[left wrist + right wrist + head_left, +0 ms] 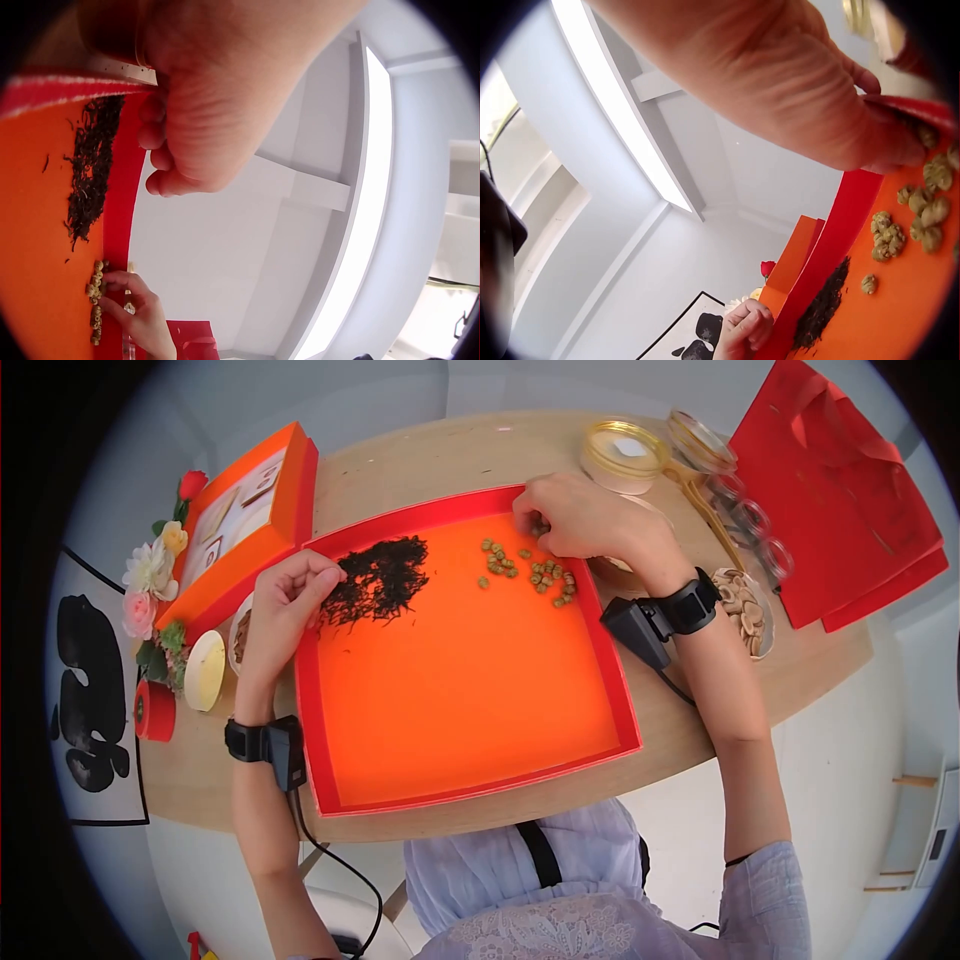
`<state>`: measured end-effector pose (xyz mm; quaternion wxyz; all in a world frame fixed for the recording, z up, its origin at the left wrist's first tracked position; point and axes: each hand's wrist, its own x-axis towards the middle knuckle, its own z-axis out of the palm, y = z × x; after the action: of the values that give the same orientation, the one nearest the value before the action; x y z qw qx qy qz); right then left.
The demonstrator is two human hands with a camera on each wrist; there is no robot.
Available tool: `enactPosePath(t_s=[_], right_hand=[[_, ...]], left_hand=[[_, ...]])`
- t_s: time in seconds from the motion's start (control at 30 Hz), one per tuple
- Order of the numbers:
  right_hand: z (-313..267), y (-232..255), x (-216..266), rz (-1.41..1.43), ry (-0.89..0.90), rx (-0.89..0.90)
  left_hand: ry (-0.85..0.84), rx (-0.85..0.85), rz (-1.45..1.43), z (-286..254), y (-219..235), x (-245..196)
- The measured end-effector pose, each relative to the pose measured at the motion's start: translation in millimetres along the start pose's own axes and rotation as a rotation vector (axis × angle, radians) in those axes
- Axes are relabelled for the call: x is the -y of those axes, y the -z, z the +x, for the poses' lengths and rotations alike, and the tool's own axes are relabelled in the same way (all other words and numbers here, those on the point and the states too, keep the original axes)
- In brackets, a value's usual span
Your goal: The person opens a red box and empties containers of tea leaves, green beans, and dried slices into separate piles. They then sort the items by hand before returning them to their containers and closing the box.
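A shallow orange tray with red walls (470, 805) lies on the table. Dark, thin shreds like dried tea leaves (385, 582) form a patch at its upper left. Several small, curled, greenish-brown dried nuggets (548, 575) lie at its upper right. My right hand (585, 520) is at the far right corner, with bent fingers gathered over some nuggets (928, 136) by the wall. My left hand (285, 605) rests at the left wall, loosely curled, its fingertips beside the dark shreds. Nothing shows in its grasp. The left palm is hidden from the head view.
An orange box (245, 510) and artificial flowers (150, 575) stand left of the tray. A gold-rimmed jar (625, 452), wooden tongs (715, 515), small glass jars (752, 518) and a bowl of dried slices (742, 608) stand right. A red paper bag (840, 490) is at the far right.
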<state>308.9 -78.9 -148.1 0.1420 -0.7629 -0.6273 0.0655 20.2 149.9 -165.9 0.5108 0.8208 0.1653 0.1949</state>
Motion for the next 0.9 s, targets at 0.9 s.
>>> enactPosePath(t_s=[0.9], right_hand=[[3.9,7.3,7.1,0.048,0.051,-0.025]], left_hand=[[-0.014,0.011,-0.004,0.8,0.5,2.4]])
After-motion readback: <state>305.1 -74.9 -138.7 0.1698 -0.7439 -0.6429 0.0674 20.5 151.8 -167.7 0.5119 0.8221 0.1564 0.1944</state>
